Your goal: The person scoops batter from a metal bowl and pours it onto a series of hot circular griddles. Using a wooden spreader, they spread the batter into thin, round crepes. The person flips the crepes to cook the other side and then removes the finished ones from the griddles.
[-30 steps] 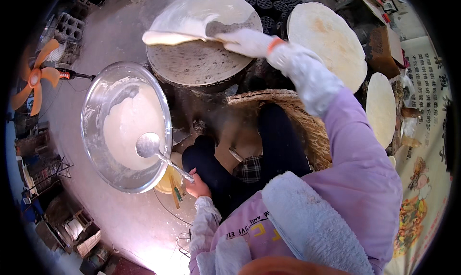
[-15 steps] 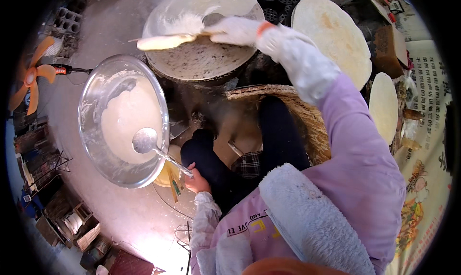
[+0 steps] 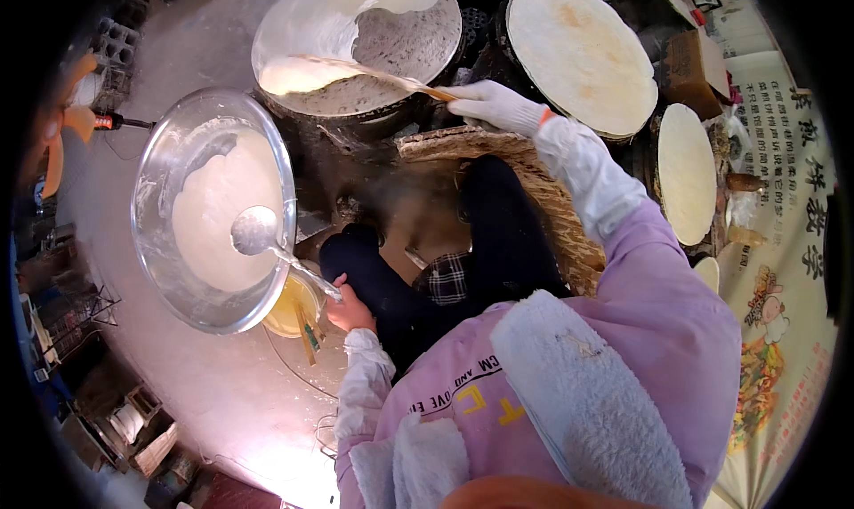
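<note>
My left hand (image 3: 350, 312) grips the handle of a metal ladle (image 3: 255, 231), whose bowl sits over the pale batter (image 3: 213, 264) in a large steel basin (image 3: 145, 242). My right hand (image 3: 498, 106), in a white glove, is closed on the end of a flat wooden spreader (image 3: 360, 68). The spreader's batter-coated blade lies across the near left part of a round griddle (image 3: 405, 47). A thin layer of batter (image 3: 307, 20) covers the griddle's far and left side, while its middle and right show dark and bare.
A second griddle carries a thin round flatbread (image 3: 583, 56); another pale round (image 3: 687, 176) lies to its right. Ridged bark-like boarding (image 3: 534, 167) curves beside my knees. A yellow tub (image 3: 289, 312) with brushes stands beneath the basin. An orange fan (image 3: 58, 144) is at far left.
My right hand has moved right, off the griddle, drawing the spreader with it. More of the griddle's dark surface now shows. The left hand keeps the ladle at the basin; the view has shifted slightly.
</note>
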